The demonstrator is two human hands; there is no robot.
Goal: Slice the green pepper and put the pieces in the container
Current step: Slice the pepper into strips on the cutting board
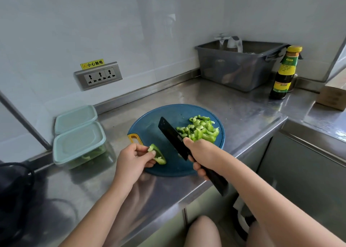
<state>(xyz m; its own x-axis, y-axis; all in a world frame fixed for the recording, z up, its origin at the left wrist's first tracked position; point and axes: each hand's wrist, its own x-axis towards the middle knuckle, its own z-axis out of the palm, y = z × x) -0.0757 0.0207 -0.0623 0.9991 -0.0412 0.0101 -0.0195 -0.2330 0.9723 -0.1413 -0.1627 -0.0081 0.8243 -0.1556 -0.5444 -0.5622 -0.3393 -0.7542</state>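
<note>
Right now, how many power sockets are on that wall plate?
3, in a row on the steel wall plate under the yellow warning label: left socket, middle socket, right socket. None hidden.

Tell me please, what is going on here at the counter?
A person is slicing green pepper on a round blue board. The right hand grips a black knife, its blade over the board. The left hand pinches the uncut pepper piece at the board's near left. A pile of slices lies on its far right. The near container at left, lid on, seems to hold some green pieces.
</note>
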